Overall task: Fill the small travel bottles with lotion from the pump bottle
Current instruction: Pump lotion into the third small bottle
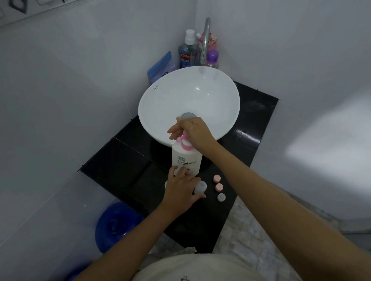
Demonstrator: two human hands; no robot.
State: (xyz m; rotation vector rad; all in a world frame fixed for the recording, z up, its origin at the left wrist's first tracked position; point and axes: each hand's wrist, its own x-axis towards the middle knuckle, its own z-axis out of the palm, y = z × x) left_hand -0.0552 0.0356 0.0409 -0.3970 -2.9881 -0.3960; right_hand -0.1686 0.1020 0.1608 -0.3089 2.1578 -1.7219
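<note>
The left hand (pixel 181 188) sits nearest, fingers spread over the foot of the pump bottle (pixel 186 160) and over the small bottles at the counter's front. One clear bottle (pixel 200 187) shows just past its fingertips, and a sliver of another (pixel 166 184) peeks out on the far side. Whether it grips one or only steadies them I cannot tell.

The right hand (pixel 193 130) is closed around the pink pump head (pixel 185 143), above the basin (pixel 155 103) rim.

Risks: the spout may not sit over an open mouth, so a press could put lotion on the black counter (pixel 126 164). A hard press could also tip the tall bottle.

Three loose caps (pixel 218 186) lie just right of the hand, near the counter's front edge. A sweep there would knock them off. Room is tight, with the basin close behind and walls on both sides.
</note>
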